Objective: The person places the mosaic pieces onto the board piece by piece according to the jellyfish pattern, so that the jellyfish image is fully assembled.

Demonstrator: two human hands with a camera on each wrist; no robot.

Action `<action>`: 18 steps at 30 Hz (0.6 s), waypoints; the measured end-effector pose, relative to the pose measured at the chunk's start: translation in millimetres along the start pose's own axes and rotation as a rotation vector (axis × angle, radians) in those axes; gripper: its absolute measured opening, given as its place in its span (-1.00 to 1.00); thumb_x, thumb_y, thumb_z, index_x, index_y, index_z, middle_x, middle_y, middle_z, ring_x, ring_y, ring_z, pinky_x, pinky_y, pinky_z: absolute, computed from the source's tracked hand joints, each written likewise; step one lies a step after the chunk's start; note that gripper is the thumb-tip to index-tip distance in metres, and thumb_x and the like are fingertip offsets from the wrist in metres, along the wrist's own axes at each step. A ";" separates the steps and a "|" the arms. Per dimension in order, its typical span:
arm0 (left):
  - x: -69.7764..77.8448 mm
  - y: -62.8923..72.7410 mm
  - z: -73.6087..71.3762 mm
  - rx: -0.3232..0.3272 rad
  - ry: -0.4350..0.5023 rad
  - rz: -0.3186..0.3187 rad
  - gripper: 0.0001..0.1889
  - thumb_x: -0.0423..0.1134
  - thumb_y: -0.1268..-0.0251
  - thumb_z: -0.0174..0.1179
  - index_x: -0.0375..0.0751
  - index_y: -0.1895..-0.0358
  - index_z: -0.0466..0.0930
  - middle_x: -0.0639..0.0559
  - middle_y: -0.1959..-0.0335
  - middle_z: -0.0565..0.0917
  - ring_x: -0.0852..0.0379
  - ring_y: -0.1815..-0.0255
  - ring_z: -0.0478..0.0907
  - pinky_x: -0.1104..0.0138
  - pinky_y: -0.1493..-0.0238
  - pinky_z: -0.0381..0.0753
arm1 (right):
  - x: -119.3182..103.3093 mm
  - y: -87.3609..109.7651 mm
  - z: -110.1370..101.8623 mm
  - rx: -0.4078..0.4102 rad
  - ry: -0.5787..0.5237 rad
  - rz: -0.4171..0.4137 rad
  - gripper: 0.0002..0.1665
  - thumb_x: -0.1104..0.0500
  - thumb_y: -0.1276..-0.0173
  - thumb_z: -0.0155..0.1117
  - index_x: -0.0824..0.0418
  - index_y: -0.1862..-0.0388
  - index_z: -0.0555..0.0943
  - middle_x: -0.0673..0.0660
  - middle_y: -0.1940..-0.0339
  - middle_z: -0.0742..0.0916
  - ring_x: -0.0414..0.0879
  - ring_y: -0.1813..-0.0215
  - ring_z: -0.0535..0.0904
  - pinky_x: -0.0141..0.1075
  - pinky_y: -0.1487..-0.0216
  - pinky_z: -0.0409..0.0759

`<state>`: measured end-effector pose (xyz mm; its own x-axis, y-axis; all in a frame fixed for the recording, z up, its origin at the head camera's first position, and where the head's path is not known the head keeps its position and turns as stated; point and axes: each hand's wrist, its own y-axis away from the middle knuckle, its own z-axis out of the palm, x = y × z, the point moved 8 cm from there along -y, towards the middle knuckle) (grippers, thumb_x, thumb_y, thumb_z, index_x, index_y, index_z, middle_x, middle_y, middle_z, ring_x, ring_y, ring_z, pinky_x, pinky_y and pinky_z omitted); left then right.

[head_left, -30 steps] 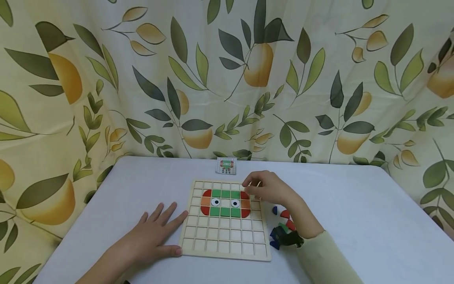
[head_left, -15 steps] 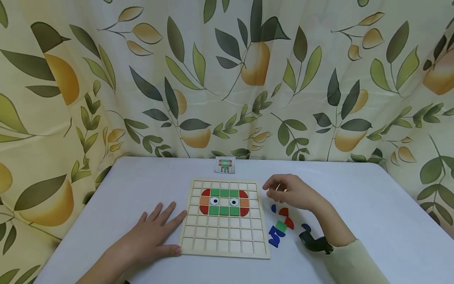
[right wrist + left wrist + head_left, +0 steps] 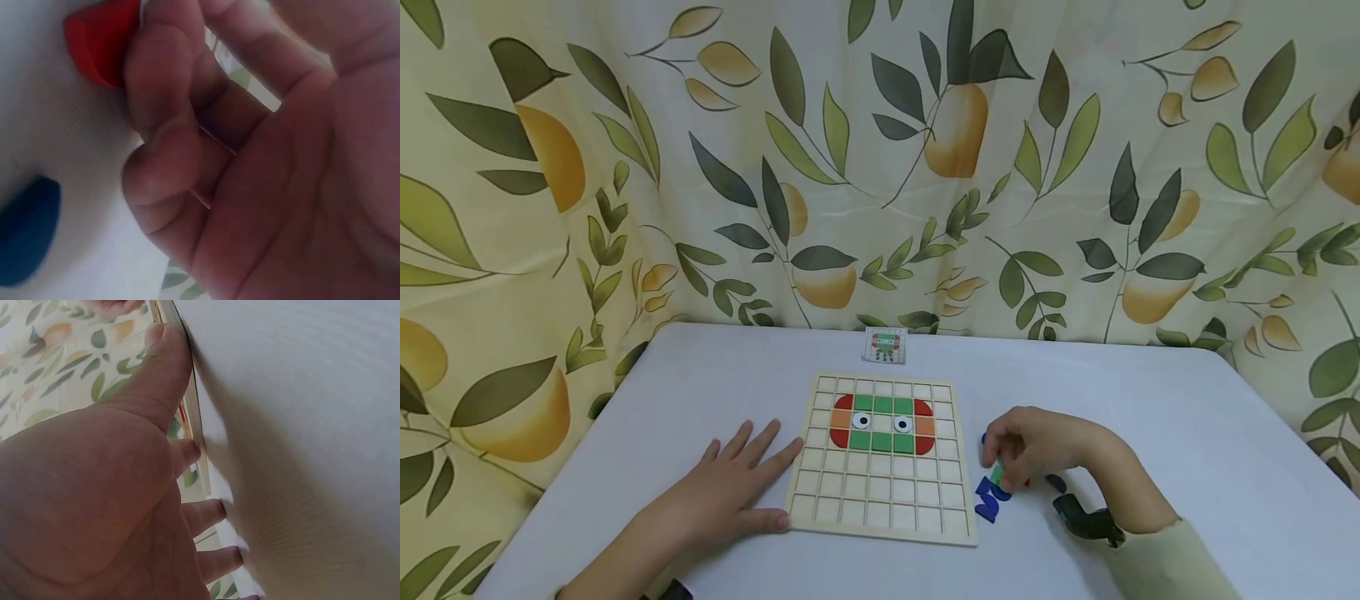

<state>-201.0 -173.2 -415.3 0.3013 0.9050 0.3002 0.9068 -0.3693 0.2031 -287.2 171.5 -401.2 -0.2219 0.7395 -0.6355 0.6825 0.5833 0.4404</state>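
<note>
My left hand (image 3: 730,483) lies with fingers spread, its index finger and thumb against the left edge of a wooden grid board (image 3: 880,508). Set in the board are green squares (image 3: 883,404), red rounded corners (image 3: 923,444), orange squares (image 3: 927,425) and two eye tiles (image 3: 902,424). My right hand (image 3: 1048,442) is over the loose pieces right of the board, fingers bent. In the right wrist view its fingertips overlap a red quarter-round piece (image 3: 103,44); I cannot tell whether they pinch it. Below the hand show a green piece (image 3: 997,474) and several blue pieces (image 3: 988,506).
A small picture card (image 3: 885,345) with a similar figure stands behind the board. One dark blue piece (image 3: 1056,482) lies by the right wrist, near a black wrist camera (image 3: 1086,521). A leaf-and-fruit patterned curtain (image 3: 917,250) hangs behind the white table (image 3: 752,354).
My right hand has moved from over the board's upper right, rightward and then down to the loose pieces, covering the red ones. The left hand stays at the board's edge.
</note>
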 end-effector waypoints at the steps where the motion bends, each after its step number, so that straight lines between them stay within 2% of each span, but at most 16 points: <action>1: 0.2 -0.1 -0.4 0.000 -0.001 0.001 -0.02 0.51 -0.07 0.13 0.27 -0.58 0.10 -0.09 -0.64 0.01 -0.34 -0.62 -0.16 -0.43 -0.38 -0.06 | -0.4 -0.8 0.7 0.000 0.009 0.005 -0.74 0.28 -0.05 0.58 0.08 0.31 0.67 0.05 0.54 0.62 -0.08 0.43 0.51 -0.27 0.41 0.44; 6: 0.0 -0.1 -1.4 0.004 0.013 0.004 -0.01 0.52 -0.05 0.13 0.26 -0.58 0.11 -0.11 -0.64 0.02 -0.36 -0.61 -0.15 -0.44 -0.37 -0.07 | -2.1 -4.8 1.1 0.025 0.044 -0.020 -0.73 0.29 -0.01 0.61 0.09 0.40 0.65 0.04 0.59 0.60 -0.10 0.49 0.49 -0.29 0.48 0.44; 11: -2.3 0.6 0.7 0.004 0.012 0.004 0.01 0.55 -0.02 0.11 0.26 -0.58 0.12 -0.11 -0.63 0.02 -0.36 -0.61 -0.16 -0.44 -0.37 -0.07 | -2.6 -7.7 2.4 0.046 0.065 -0.070 -0.73 0.20 -0.02 0.63 0.09 0.45 0.62 -0.01 0.63 0.59 -0.14 0.55 0.51 -0.32 0.51 0.46; 15: -2.9 -0.7 2.2 0.001 0.005 0.006 0.01 0.56 -0.02 0.10 0.27 -0.58 0.11 -0.10 -0.64 0.02 -0.36 -0.61 -0.16 -0.44 -0.37 -0.07 | -5.1 -7.8 -2.4 0.082 0.087 -0.115 -0.72 0.13 -0.05 0.62 0.07 0.47 0.60 -0.03 0.57 0.60 -0.14 0.48 0.51 -0.34 0.46 0.47; 18: -2.9 -2.8 2.0 0.003 -0.005 0.003 0.01 0.56 -0.02 0.10 0.29 -0.58 0.11 -0.09 -0.64 0.02 -0.35 -0.61 -0.16 -0.43 -0.37 -0.06 | -6.7 -7.6 -9.6 0.134 0.085 -0.137 -0.75 0.11 -0.14 0.56 0.07 0.42 0.59 -0.03 0.51 0.60 -0.13 0.42 0.52 -0.35 0.41 0.49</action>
<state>-203.9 -174.4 -418.5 0.3057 0.9048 0.2964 0.9067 -0.3716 0.1993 -297.5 165.3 -394.2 -0.3729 0.6854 -0.6254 0.7275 0.6343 0.2615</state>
